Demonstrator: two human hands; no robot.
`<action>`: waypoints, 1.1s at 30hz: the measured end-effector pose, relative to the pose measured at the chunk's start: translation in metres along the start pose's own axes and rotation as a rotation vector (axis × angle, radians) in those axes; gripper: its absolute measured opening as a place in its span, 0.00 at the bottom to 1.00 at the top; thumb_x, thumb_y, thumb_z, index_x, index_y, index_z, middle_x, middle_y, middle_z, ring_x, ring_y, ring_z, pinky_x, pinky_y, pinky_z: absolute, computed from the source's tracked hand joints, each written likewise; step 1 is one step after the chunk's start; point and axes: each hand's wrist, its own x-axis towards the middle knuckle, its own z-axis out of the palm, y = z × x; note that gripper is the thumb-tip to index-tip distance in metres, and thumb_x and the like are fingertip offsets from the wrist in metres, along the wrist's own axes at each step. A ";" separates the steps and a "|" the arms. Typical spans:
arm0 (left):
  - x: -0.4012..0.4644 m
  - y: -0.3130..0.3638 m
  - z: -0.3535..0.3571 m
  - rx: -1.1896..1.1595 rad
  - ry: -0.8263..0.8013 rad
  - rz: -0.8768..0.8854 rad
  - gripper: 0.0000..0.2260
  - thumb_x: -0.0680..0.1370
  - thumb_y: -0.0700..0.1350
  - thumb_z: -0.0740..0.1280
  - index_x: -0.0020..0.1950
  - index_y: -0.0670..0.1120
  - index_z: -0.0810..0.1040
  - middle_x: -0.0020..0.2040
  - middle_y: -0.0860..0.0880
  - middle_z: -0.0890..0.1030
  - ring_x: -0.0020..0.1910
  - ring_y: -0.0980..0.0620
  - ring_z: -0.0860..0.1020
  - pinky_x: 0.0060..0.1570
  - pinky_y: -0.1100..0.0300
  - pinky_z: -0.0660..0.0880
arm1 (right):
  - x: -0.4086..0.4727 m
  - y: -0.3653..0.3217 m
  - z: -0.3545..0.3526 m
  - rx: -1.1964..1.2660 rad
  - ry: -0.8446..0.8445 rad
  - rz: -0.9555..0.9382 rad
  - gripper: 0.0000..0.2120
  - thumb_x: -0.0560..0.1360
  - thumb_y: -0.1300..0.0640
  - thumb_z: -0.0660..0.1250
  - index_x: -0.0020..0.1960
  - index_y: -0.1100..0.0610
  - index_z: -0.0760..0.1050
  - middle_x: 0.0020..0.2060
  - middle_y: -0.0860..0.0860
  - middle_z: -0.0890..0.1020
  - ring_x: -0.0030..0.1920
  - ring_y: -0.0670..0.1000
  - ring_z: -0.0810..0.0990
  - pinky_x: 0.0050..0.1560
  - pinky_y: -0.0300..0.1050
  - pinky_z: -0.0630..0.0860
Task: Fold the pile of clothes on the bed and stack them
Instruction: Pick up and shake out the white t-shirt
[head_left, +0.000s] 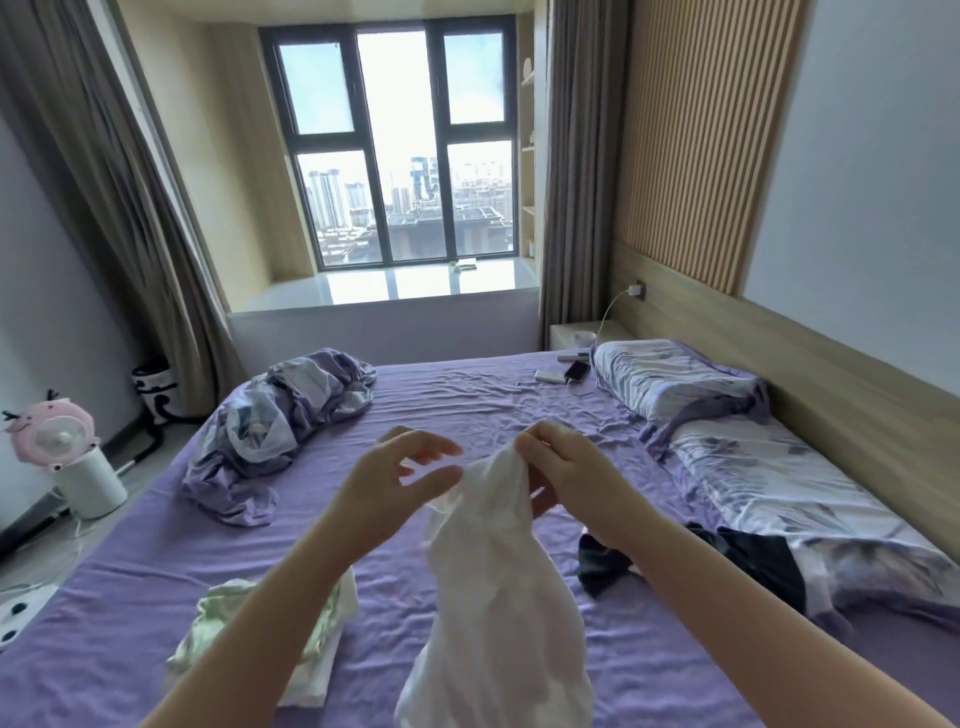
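Clothes lie in several places on the bed (467, 400), which has a purple sheet and fills most of the view. On its far left lies a crumpled blanket (280, 421) in purple and grey. Along the right side lie two flowered pillows (670, 382), one behind the other. A white garment (493, 587) hangs in the middle, lifted above the sheet, and its lower part falls toward the near edge. A dark garment (753, 561) lies on the right, partly on the nearer pillow. A pale green and white garment (322, 644) lies on the near left, partly hidden behind the left arm. The right hand (576, 467) pinches the top edge of the white garment. The left hand (400, 478) is just beside it, fingers loosely curved with the thumb touching the cloth, but not gripping it. A phone (576, 370) lies on the far right of the sheet.
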 end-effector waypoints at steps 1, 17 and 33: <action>-0.005 0.004 0.010 -0.031 0.031 -0.012 0.18 0.62 0.64 0.68 0.48 0.58 0.80 0.46 0.52 0.78 0.44 0.60 0.77 0.45 0.66 0.74 | 0.003 -0.002 0.001 0.012 0.019 0.013 0.10 0.81 0.61 0.57 0.42 0.60 0.71 0.34 0.56 0.76 0.33 0.49 0.78 0.30 0.45 0.78; -0.003 0.011 0.006 -0.491 -0.304 -0.062 0.17 0.72 0.34 0.67 0.59 0.49 0.77 0.40 0.47 0.77 0.40 0.53 0.75 0.40 0.65 0.73 | -0.001 -0.010 -0.033 -0.338 0.172 0.052 0.11 0.80 0.55 0.58 0.43 0.61 0.71 0.33 0.50 0.73 0.34 0.47 0.70 0.37 0.44 0.67; 0.032 0.043 0.025 -0.060 -0.040 0.073 0.08 0.72 0.43 0.73 0.38 0.56 0.81 0.36 0.57 0.82 0.37 0.61 0.76 0.44 0.59 0.73 | -0.026 0.032 -0.011 -0.439 0.193 -0.110 0.17 0.72 0.37 0.64 0.38 0.50 0.74 0.33 0.50 0.79 0.34 0.45 0.76 0.40 0.43 0.73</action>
